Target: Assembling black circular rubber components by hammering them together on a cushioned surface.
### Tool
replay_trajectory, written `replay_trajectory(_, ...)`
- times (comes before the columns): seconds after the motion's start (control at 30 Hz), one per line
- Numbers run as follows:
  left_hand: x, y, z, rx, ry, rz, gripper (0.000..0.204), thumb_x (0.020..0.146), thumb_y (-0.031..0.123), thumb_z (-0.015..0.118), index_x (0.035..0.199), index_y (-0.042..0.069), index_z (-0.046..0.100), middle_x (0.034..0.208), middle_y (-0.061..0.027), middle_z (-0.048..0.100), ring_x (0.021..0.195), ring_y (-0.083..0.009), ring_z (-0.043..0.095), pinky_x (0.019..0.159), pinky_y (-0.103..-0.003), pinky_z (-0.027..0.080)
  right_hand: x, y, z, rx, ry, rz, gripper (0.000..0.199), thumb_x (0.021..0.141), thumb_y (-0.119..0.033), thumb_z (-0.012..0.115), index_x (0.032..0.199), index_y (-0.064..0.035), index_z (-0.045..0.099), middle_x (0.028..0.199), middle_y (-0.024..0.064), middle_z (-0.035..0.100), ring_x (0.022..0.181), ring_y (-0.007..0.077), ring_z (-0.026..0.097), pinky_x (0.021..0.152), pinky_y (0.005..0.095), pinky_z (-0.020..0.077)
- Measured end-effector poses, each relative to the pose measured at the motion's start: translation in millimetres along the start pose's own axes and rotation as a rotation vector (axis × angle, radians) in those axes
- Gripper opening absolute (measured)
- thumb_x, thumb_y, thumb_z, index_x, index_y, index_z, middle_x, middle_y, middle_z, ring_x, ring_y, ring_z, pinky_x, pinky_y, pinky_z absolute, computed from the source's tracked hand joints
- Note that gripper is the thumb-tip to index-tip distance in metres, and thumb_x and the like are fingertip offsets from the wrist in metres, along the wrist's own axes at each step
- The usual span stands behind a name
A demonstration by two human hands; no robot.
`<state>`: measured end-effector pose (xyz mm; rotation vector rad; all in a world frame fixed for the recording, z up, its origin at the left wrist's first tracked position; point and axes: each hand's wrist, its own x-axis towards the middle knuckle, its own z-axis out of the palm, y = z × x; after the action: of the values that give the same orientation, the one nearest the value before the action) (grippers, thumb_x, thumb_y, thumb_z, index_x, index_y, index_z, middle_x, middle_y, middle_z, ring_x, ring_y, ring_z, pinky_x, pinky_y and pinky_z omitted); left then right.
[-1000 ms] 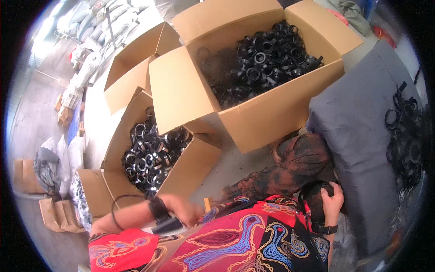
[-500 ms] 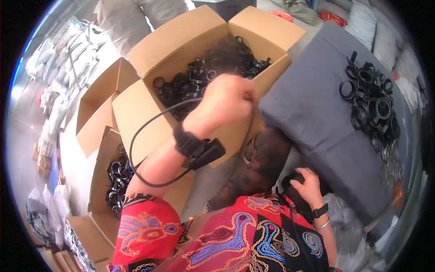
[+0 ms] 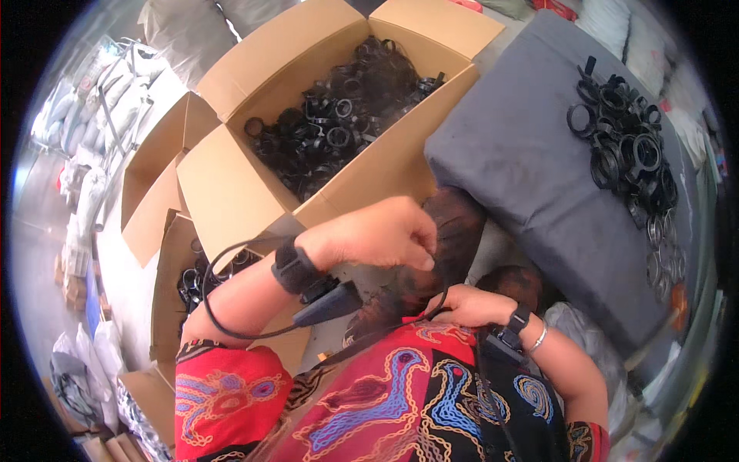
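A person in a red-and-black embroidered garment (image 3: 400, 385) works bare-handed among cartons of black rings, the left grip (image 3: 381, 235) poised just ahead and to the left of the right grip (image 3: 473, 306). The left grip's fingers curl in toward the thumb; whether they pinch anything cannot be told from this angle. The right grip bends inward close against the garment, and its hold, too, cannot be made out. Between the two — nearer the right — shows a thin black strand (image 3: 444, 289), its long axis running from beside the left fingertips down toward the right fingers. Ahead of the left grip and to its left, a large open carton (image 3: 385, 173) holds a heap of black rings (image 3: 339, 135); the left grip is the nearer of the two to it. Well to the right of both grips, a second pile of rings (image 3: 623, 146) lies on a grey-covered tabletop (image 3: 508, 131), apart from either. Left of the left grip — partly hidden by the forearm — more rings show in a smaller carton (image 3: 165, 292)
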<state>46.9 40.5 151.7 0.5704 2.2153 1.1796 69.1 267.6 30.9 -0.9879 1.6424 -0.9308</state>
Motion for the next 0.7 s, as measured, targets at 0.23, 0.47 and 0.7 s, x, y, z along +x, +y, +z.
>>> replay_trajectory(0.23, -7, -15, 18, -0.176, -0.001, -0.104, 0.020, 0.083, 0.019, 0.069, 0.084, -0.001, 0.064, 0.061, 0.0022, 0.053, 0.062, -0.0057, 0.048, 0.057, -0.026, 0.042, -2, -6, -3, -0.068, -0.111, 0.090, 0.040, 0.084, -0.029, 0.065, 0.112, -0.0023, 0.059, 0.094, 0.0160, 0.066, 0.087, 0.0234, 0.063, 0.078, 0.0339, 0.0482)
replay_trajectory(0.47, -11, 8, -15, 0.130, 0.038, 0.047, 0.013, 0.081, 0.012, 0.068, 0.086, 0.001, 0.067, 0.067, -0.0091, 0.062, 0.059, -0.0114, 0.054, 0.059, -0.027, 0.045, 6, -10, -2, -0.369, -0.205, 0.069, 0.045, 0.084, -0.033, 0.061, 0.115, -0.0003, 0.057, 0.097, 0.0207, 0.065, 0.092, 0.0340, 0.062, 0.078, 0.0387, 0.0488)
replay_trajectory(0.7, -27, 7, -41, 0.094, 0.255, 0.036, 0.012, 0.081, 0.010, 0.068, 0.083, -0.001, 0.065, 0.064, -0.0033, 0.060, 0.061, -0.0060, 0.051, 0.057, -0.025, 0.044, 5, -13, -7, -0.052, 0.124, -0.052, 0.040, 0.087, -0.025, 0.059, 0.119, -0.0006, 0.056, 0.102, 0.0174, 0.065, 0.090, 0.0238, 0.064, 0.080, 0.0339, 0.0492)
